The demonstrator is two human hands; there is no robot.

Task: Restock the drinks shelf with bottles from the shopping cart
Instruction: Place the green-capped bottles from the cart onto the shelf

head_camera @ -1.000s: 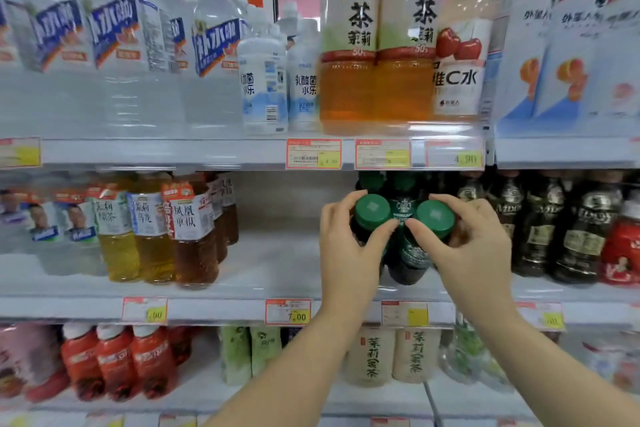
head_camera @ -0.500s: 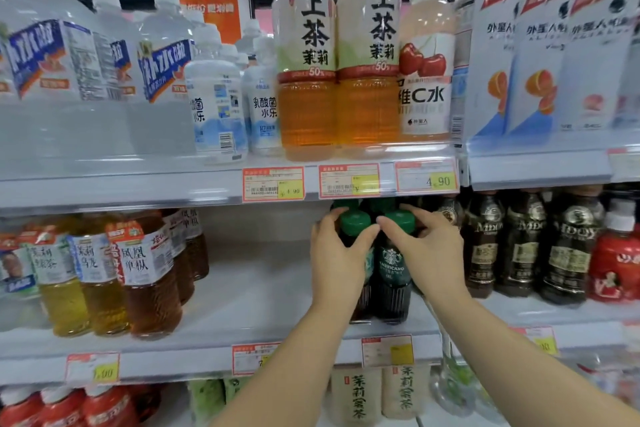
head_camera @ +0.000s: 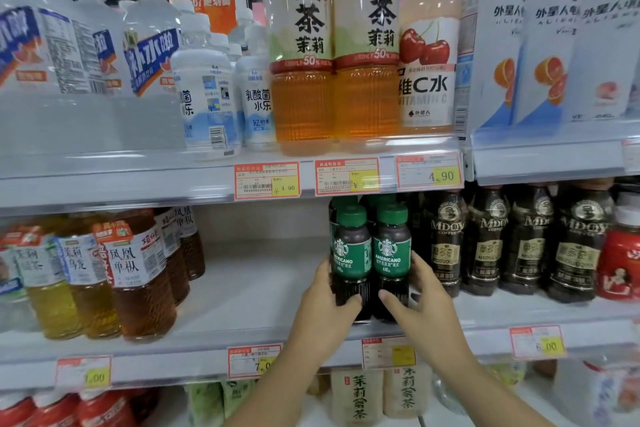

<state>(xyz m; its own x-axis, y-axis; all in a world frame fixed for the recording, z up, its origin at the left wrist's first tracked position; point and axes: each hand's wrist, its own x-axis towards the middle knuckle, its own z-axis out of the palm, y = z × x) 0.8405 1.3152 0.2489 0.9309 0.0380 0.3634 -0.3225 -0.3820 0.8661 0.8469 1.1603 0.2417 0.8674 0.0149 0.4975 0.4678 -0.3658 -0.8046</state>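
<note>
Your left hand (head_camera: 323,310) is low on the left bottle (head_camera: 350,253), thumb hooked across its base. Your right hand (head_camera: 427,302) holds the right bottle (head_camera: 392,250) the same way. Both are dark plastic coffee bottles with green caps and Americano labels, upright and touching on the white middle shelf (head_camera: 256,288). Dark brown MDOY coffee bottles (head_camera: 446,246) crowd in at 3 o'clock, and amber tea bottles (head_camera: 138,274) sit well off at 9. More green caps (head_camera: 344,200) peek out behind, bodies hidden. Your forearm covers part of a blurry price tag (head_camera: 251,359).
</note>
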